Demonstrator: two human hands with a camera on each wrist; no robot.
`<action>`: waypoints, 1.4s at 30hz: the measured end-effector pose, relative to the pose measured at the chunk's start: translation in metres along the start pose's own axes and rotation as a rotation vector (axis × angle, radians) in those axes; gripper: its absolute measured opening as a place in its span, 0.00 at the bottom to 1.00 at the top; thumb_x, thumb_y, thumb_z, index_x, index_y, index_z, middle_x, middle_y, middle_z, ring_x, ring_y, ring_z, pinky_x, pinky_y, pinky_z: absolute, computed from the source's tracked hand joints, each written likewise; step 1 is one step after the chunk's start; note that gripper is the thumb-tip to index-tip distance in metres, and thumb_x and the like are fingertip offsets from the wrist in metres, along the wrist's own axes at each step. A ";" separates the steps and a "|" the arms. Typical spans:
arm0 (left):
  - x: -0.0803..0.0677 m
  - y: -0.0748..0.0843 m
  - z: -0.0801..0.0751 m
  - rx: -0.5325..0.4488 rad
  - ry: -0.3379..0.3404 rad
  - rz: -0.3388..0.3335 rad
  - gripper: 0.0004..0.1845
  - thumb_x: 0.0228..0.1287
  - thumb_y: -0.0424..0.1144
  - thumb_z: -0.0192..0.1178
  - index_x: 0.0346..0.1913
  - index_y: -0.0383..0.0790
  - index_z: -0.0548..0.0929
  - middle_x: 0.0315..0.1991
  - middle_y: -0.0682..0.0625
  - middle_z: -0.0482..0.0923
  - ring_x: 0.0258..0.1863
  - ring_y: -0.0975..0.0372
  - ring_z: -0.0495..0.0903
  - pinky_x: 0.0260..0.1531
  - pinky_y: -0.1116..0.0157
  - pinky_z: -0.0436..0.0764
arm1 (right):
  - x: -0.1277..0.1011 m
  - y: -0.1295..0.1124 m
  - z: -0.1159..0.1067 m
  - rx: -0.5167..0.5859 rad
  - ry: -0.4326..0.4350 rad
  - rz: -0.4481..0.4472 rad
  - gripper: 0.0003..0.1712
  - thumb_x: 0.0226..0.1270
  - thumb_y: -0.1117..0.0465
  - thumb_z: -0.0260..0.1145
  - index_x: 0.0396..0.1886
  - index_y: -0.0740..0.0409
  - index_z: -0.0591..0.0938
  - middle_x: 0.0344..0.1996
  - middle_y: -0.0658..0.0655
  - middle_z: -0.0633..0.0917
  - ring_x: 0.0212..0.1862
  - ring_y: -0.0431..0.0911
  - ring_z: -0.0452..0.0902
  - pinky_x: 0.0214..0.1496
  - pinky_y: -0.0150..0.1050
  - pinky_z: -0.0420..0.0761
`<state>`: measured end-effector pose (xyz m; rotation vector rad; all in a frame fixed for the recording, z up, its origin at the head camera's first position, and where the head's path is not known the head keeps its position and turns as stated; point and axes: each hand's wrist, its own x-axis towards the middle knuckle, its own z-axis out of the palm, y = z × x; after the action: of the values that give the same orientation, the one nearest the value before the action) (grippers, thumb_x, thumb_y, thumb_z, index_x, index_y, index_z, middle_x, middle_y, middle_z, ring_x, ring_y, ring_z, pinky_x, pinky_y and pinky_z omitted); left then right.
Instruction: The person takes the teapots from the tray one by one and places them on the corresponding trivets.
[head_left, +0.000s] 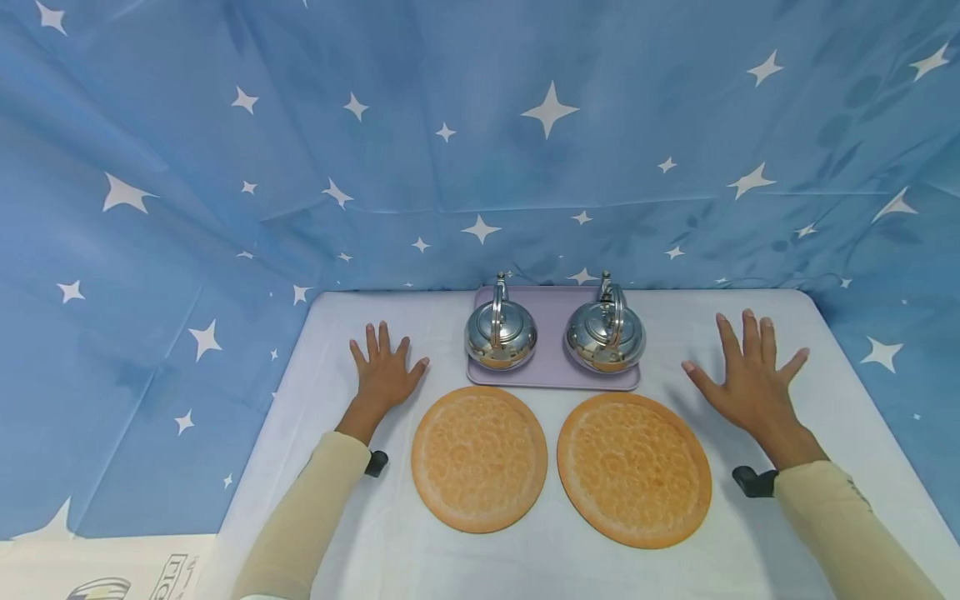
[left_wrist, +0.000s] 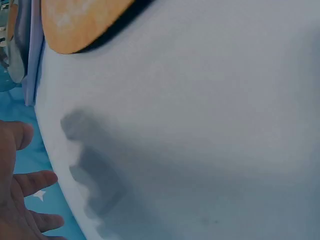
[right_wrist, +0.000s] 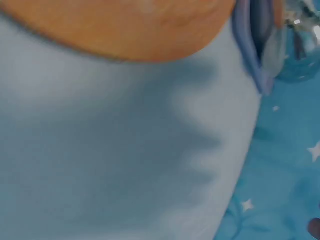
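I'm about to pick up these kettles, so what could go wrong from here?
The two kettles sit close together on the tray, so lifting one might knock the other. Their polished metal could slip in a loose grip. Both hands rest flat well to either side, so each reach passes close over the orange mats.

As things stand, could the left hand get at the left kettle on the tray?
Probably yes: the left hand lies flat and empty beside the tray, and nothing stands between it and the left kettle.
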<state>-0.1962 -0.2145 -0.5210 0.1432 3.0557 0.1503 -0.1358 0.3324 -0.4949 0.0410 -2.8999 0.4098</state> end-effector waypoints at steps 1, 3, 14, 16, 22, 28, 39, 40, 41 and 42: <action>0.000 0.002 -0.001 -0.042 -0.004 -0.010 0.37 0.71 0.62 0.44 0.71 0.37 0.67 0.74 0.28 0.39 0.72 0.36 0.32 0.64 0.33 0.33 | 0.001 -0.004 -0.002 0.031 0.020 -0.012 0.55 0.62 0.37 0.61 0.78 0.59 0.48 0.74 0.72 0.43 0.74 0.66 0.29 0.58 0.74 0.18; 0.002 0.006 -0.002 -0.134 -0.004 -0.027 0.33 0.72 0.56 0.49 0.66 0.33 0.72 0.72 0.27 0.49 0.72 0.35 0.42 0.64 0.34 0.46 | 0.004 -0.015 -0.008 0.115 0.057 -0.037 0.51 0.64 0.45 0.63 0.77 0.61 0.50 0.73 0.74 0.51 0.73 0.68 0.39 0.63 0.74 0.28; 0.012 0.042 -0.010 -0.743 -0.055 -0.066 0.21 0.69 0.44 0.59 0.58 0.33 0.79 0.56 0.40 0.78 0.57 0.49 0.75 0.55 0.54 0.75 | 0.018 -0.099 -0.049 0.511 0.188 -0.198 0.40 0.66 0.65 0.64 0.74 0.64 0.58 0.67 0.69 0.65 0.67 0.64 0.60 0.65 0.63 0.61; 0.013 0.048 -0.012 -0.836 -0.078 -0.089 0.20 0.69 0.41 0.60 0.58 0.32 0.79 0.51 0.41 0.81 0.52 0.51 0.79 0.48 0.56 0.79 | 0.020 -0.112 -0.051 0.546 0.203 -0.247 0.36 0.65 0.68 0.64 0.71 0.65 0.64 0.65 0.68 0.68 0.66 0.63 0.63 0.63 0.62 0.66; 0.014 0.064 -0.013 -1.103 -0.190 -0.192 0.19 0.67 0.33 0.60 0.58 0.29 0.77 0.46 0.39 0.82 0.45 0.51 0.82 0.42 0.60 0.82 | 0.025 -0.153 -0.048 0.707 0.186 -0.348 0.25 0.65 0.74 0.63 0.62 0.69 0.73 0.57 0.65 0.76 0.60 0.59 0.71 0.57 0.54 0.74; 0.019 0.074 -0.004 -1.256 -0.240 -0.237 0.20 0.66 0.27 0.58 0.60 0.26 0.75 0.52 0.34 0.78 0.48 0.48 0.81 0.45 0.58 0.82 | 0.036 -0.200 -0.041 0.931 0.013 -0.235 0.19 0.70 0.71 0.60 0.58 0.73 0.75 0.50 0.69 0.81 0.51 0.56 0.77 0.54 0.39 0.78; 0.029 0.080 0.007 -1.256 -0.235 -0.278 0.21 0.64 0.22 0.55 0.61 0.23 0.73 0.58 0.33 0.74 0.53 0.48 0.79 0.45 0.62 0.82 | 0.065 -0.237 0.012 1.117 -0.322 0.091 0.26 0.69 0.51 0.65 0.62 0.58 0.77 0.54 0.57 0.81 0.58 0.49 0.75 0.59 0.45 0.75; 0.030 0.080 0.008 -1.244 -0.234 -0.280 0.21 0.64 0.22 0.56 0.61 0.22 0.74 0.57 0.33 0.75 0.53 0.48 0.79 0.45 0.62 0.82 | 0.067 -0.241 0.015 1.129 -0.341 0.105 0.26 0.70 0.51 0.64 0.63 0.59 0.77 0.55 0.58 0.80 0.59 0.50 0.74 0.60 0.45 0.74; 0.030 0.080 0.008 -1.230 -0.231 -0.281 0.21 0.63 0.22 0.56 0.60 0.22 0.74 0.56 0.33 0.75 0.53 0.49 0.79 0.45 0.62 0.82 | 0.069 -0.245 0.017 1.137 -0.360 0.115 0.26 0.70 0.52 0.64 0.63 0.59 0.77 0.56 0.58 0.80 0.59 0.50 0.74 0.61 0.45 0.74; 0.031 0.081 0.007 -1.216 -0.228 -0.282 0.20 0.62 0.21 0.57 0.59 0.22 0.75 0.55 0.33 0.76 0.52 0.49 0.79 0.45 0.62 0.82 | 0.071 -0.249 0.020 1.153 -0.379 0.128 0.26 0.70 0.52 0.64 0.64 0.59 0.76 0.56 0.59 0.80 0.60 0.50 0.73 0.61 0.46 0.73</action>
<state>-0.2190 -0.1310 -0.5225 -0.3147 2.2069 1.6911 -0.1949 0.0883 -0.4310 0.1165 -2.5302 2.1930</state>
